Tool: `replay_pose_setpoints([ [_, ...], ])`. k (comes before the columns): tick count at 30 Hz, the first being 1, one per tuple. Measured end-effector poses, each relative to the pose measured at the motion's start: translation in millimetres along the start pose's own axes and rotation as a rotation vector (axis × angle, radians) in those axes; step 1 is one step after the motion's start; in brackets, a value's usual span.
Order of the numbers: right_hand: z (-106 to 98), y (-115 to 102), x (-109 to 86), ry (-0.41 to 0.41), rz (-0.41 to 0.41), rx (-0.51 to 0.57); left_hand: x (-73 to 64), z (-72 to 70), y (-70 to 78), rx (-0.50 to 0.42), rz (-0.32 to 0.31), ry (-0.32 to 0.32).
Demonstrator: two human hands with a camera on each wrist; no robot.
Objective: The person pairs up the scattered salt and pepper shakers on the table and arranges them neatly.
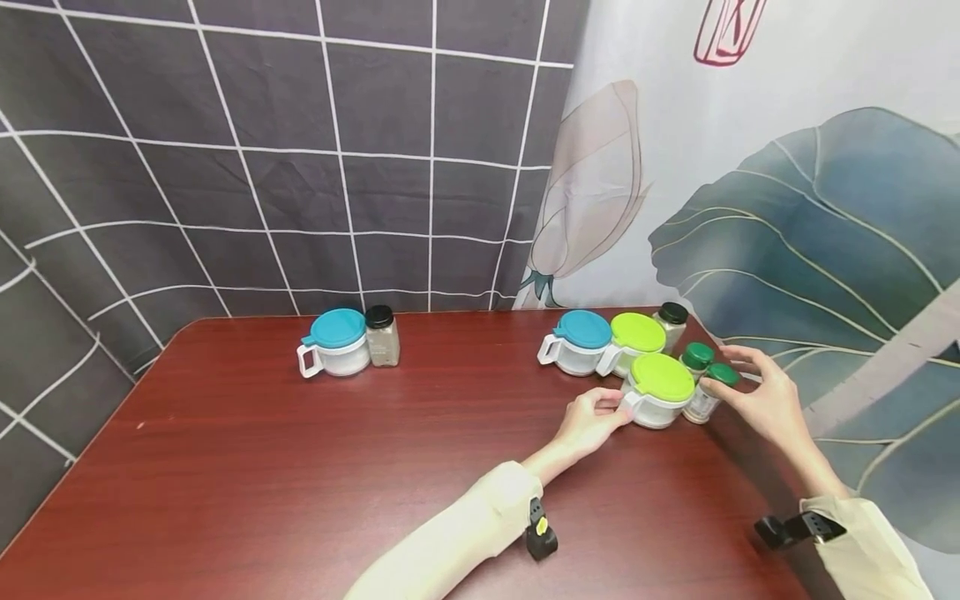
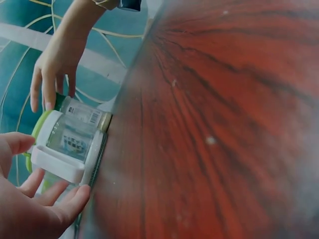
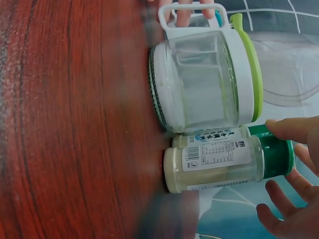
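Note:
My left hand (image 1: 588, 423) is beside the white handle of the nearer green-lidded seasoning jar (image 1: 657, 410). In the left wrist view its thumb and fingers are spread around that handle (image 2: 57, 164), fingertips close to it. My right hand (image 1: 768, 404) reaches around the green cap of the nearer shaker bottle (image 3: 214, 167). Its thumb is right at the caps, while the other fingers are loosely bent and spread on the far side. A second green-capped shaker (image 1: 697, 357) stands directly behind, partly hidden. Both shakers stand upright against the jar's right side.
Behind the near jar stand another green-lidded jar (image 1: 637, 332), a blue-lidded jar (image 1: 577, 354) and a black-capped bottle (image 1: 671, 321). Farther left, a blue-lidded jar (image 1: 341, 354) sits beside a black-capped bottle (image 1: 384, 343). Curtains (image 1: 390, 192) border the reddish-brown table (image 1: 300, 467).

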State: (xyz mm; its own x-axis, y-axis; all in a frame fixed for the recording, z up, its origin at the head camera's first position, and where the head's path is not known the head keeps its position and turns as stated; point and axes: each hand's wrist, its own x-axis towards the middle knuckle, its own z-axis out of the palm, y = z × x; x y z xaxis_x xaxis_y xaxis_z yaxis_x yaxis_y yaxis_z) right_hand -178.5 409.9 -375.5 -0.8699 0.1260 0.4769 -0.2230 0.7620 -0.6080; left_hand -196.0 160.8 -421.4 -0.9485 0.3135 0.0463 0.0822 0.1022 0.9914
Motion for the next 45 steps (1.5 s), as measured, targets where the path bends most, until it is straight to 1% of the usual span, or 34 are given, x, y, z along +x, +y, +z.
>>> replay_pose_setpoints([
  [3,0,1,-2.1,-0.007,0.029,0.001,-1.0,-0.2,-0.9,0.004,0.005,-0.020],
  [8,1,2,-4.4,-0.010,0.034,-0.032,-0.1,0.8,0.1,0.007,0.011,-0.032],
  [14,4,4,-3.6,-0.003,0.012,-0.062,2.9,2.4,-2.9,0.015,0.033,-0.022],
  [18,4,5,-2.9,-0.011,-0.004,-0.073,3.9,2.0,-3.4,0.015,0.024,-0.029],
  [22,5,6,-3.3,-0.019,-0.025,-0.089,3.6,3.3,-1.9,0.042,0.006,-0.034],
  [24,5,6,-3.1,-0.019,-0.035,-0.097,3.7,4.8,-1.3,0.077,0.014,-0.033],
  [28,5,6,-2.2,-0.023,-0.042,-0.102,4.1,7.3,0.2,0.148,0.035,-0.022],
  [30,5,6,-1.8,-0.029,-0.044,-0.100,4.5,7.4,0.6,0.180,0.035,-0.011],
  [35,5,4,-1.6,-0.041,-0.043,-0.090,5.6,3.9,1.5,0.249,0.039,0.024],
  [38,6,4,-2.2,-0.036,-0.038,-0.086,6.8,0.6,1.0,0.285,0.056,0.045],
  [42,6,4,-3.2,-0.039,-0.035,-0.074,7.8,-4.0,0.2,0.289,0.075,0.061],
  [45,7,4,-2.9,-0.053,-0.039,-0.067,8.2,-7.0,0.5,0.251,0.079,0.063],
])
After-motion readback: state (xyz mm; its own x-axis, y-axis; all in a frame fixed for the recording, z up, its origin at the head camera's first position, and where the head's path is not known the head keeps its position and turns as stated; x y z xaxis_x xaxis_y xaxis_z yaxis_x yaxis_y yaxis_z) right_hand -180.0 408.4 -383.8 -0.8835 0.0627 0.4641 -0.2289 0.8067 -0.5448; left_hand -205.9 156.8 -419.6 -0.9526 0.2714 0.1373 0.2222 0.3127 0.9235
